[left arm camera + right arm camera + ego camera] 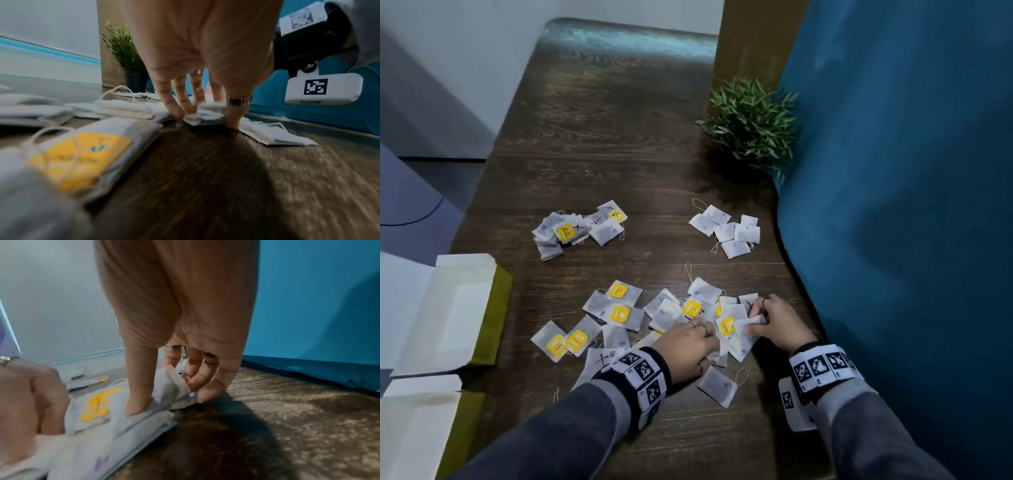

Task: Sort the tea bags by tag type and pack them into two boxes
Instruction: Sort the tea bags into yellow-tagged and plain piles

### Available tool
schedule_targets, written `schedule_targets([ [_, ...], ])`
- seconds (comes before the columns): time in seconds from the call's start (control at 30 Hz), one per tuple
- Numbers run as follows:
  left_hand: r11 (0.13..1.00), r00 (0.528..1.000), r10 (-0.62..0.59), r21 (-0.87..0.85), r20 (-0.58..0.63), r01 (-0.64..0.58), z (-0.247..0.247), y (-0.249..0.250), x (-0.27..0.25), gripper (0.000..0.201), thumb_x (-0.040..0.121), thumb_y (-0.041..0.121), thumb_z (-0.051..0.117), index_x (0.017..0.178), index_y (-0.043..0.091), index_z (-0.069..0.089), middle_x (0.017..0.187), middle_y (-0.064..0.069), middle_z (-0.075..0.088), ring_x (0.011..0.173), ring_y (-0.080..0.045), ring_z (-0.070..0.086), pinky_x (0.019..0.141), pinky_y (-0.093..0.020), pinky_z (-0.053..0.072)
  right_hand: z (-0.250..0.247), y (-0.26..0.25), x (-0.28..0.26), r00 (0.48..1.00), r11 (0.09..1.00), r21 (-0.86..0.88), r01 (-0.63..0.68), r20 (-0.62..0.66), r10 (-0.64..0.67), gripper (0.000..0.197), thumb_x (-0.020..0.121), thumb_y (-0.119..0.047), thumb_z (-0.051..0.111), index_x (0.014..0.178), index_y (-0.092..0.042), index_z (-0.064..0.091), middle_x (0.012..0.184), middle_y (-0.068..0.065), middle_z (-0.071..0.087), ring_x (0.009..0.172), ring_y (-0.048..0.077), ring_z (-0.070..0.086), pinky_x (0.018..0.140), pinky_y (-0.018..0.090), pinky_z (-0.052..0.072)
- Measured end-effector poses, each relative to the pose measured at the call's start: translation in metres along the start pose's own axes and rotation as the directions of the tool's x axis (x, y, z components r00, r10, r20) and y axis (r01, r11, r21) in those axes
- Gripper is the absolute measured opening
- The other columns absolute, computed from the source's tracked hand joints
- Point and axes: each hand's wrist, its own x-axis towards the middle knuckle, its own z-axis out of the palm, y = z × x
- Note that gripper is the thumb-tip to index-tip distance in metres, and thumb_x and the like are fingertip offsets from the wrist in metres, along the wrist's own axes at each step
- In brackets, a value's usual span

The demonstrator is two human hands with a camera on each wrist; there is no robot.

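A mixed heap of tea bags (626,318), some with yellow tags and some plain white, lies near me on the dark wooden table (619,137). My left hand (709,347) sits on the heap's right part; its fingers (174,112) and thumb pinch a small tea bag (207,113). My right hand (753,322) is just to the right, pinching a plain white tea bag (170,386) between its thumb and fingers (205,386). Further off lie a yellow-tag pile (578,229) on the left and a plain white pile (726,229) on the right. Two open white boxes (448,308) (414,428) stand at the left edge.
A small potted plant (753,123) stands at the table's back right. A big blue cushion (893,205) presses against the table's right side, close to my right hand. Bare wood shows between the piles and beyond them.
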Motion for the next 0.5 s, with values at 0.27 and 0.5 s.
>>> schedule_targets([
  [0.27, 0.634, 0.905, -0.371, -0.769, -0.207, 0.084, -0.007, -0.001, -0.02, 0.018, 0.086, 0.03, 0.062, 0.093, 0.02, 0.075, 0.097, 0.005, 0.064, 0.095, -0.011, 0.058, 0.088, -0.022, 0.044, -0.021, 0.017, -0.022, 0.992, 0.956, 0.292, -0.021, 0.126, -0.017, 0.026, 0.069, -0.015, 0.081, 0.068, -0.014, 0.056, 0.07, -0.004, 0.059, 0.065, 0.006, 0.051, 0.055, 0.007, 0.037],
  [0.5, -0.271, 0.835, -0.507, -0.959, 0.215, 0.082, -0.041, -0.022, -0.041, 0.018, 0.098, 0.005, 0.044, 0.101, 0.004, 0.061, 0.092, -0.019, 0.07, 0.071, -0.022, 0.072, 0.067, -0.028, 0.06, 0.017, 0.007, -0.03, 0.998, 0.998, 0.029, -0.05, -0.04, 0.051, 0.021, 0.066, -0.017, 0.075, 0.062, -0.022, 0.055, 0.073, -0.009, 0.063, 0.076, 0.012, 0.06, 0.06, 0.012, 0.038],
])
